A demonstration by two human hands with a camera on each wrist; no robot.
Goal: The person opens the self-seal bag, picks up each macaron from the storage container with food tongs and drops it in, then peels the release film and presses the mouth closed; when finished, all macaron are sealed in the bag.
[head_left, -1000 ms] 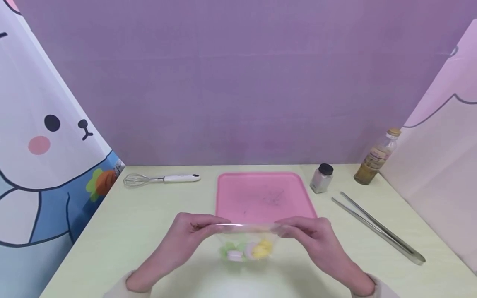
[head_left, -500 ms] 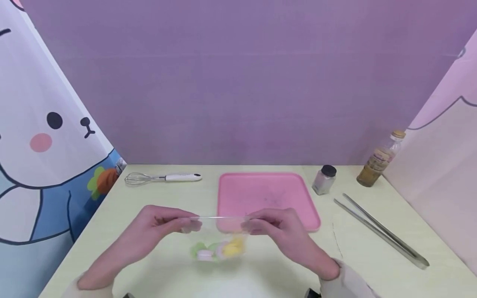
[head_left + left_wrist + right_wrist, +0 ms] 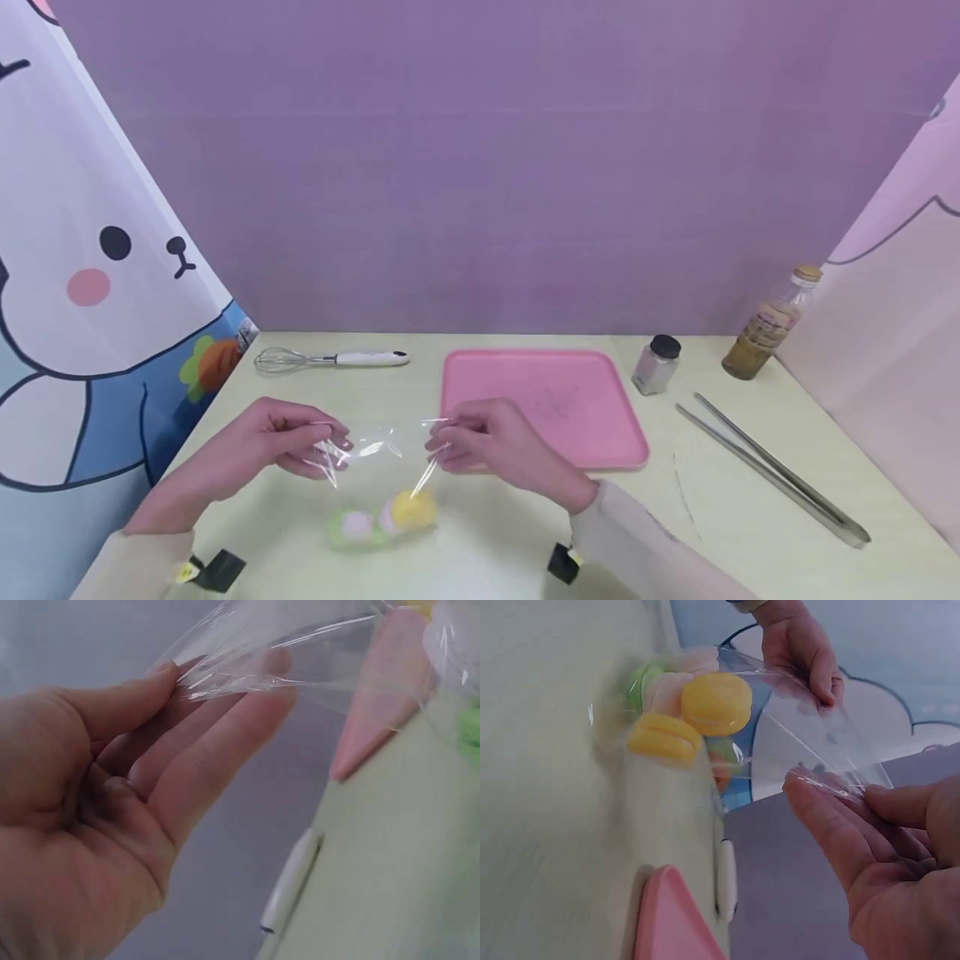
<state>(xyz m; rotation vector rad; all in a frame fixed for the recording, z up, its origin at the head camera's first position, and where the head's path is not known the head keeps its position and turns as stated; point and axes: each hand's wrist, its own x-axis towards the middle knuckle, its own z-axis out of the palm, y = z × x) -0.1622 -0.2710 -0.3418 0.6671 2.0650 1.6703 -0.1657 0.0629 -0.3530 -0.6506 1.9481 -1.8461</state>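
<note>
A clear plastic bag (image 3: 375, 446) hangs over the near part of the table with several macarons in its bottom. In the head view, a yellow macaron (image 3: 414, 509) is on the right of the bag, with pale pink ones (image 3: 357, 525) and green ones (image 3: 339, 530) to its left. My left hand (image 3: 277, 437) pinches the bag's upper left corner between thumb and fingers. The upper right corner is pinched by my right hand (image 3: 495, 442). Between the hands the bag's top edge is slack, with bright creases.
Behind my right hand lies a pink tray (image 3: 540, 367). A whisk (image 3: 330, 359) rests at the back left. To the right are a black-capped jar (image 3: 656, 365), a corked bottle (image 3: 768, 325) and metal tongs (image 3: 776, 471). A purple backdrop (image 3: 480, 167) rises behind the table.
Both hands have carried the bag leftwards, off from in front of the pink tray. Its top edge, straight and taut before, now sags between the hands.
</note>
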